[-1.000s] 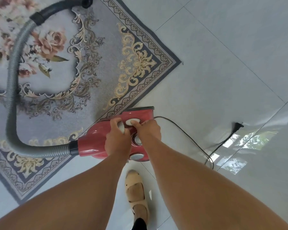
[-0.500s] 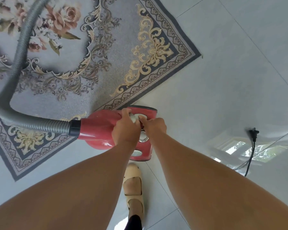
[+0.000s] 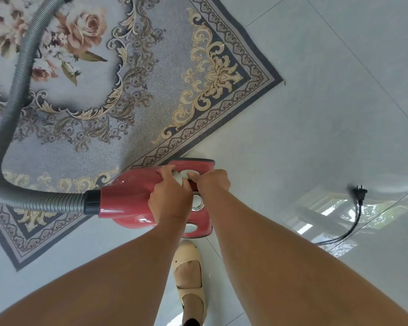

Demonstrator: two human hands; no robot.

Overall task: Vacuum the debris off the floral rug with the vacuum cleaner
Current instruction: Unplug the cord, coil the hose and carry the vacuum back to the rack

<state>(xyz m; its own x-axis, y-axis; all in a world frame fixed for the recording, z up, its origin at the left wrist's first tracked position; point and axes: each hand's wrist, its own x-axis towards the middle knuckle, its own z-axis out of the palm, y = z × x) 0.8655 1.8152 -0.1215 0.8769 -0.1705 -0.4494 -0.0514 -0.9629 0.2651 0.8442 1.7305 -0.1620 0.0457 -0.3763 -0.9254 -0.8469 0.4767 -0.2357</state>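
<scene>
Red plastic canister vacuum cleaner (image 3: 127, 203): on pale tile floor (image 3: 316, 114) at grey floral rug (image 3: 151, 90) edge. Left grip (image 3: 169, 198) wrapped round white handle (image 3: 177, 179); right grip (image 3: 213, 183) curled, fingertip (image 3: 193, 176) on oval button (image 3: 186, 172). Risks: black plug (image 3: 359, 192) lying loose, so no suction; ribbed grey hose (image 3: 21, 90) kinking.

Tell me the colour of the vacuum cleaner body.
Red vacuum cleaner body, joined to a grey ribbed hose; head view shows it best.

The red vacuum cleaner (image 3: 127, 203) is at the floral rug's (image 3: 151, 90) edge, grey hose (image 3: 21, 74) arching over.
</scene>
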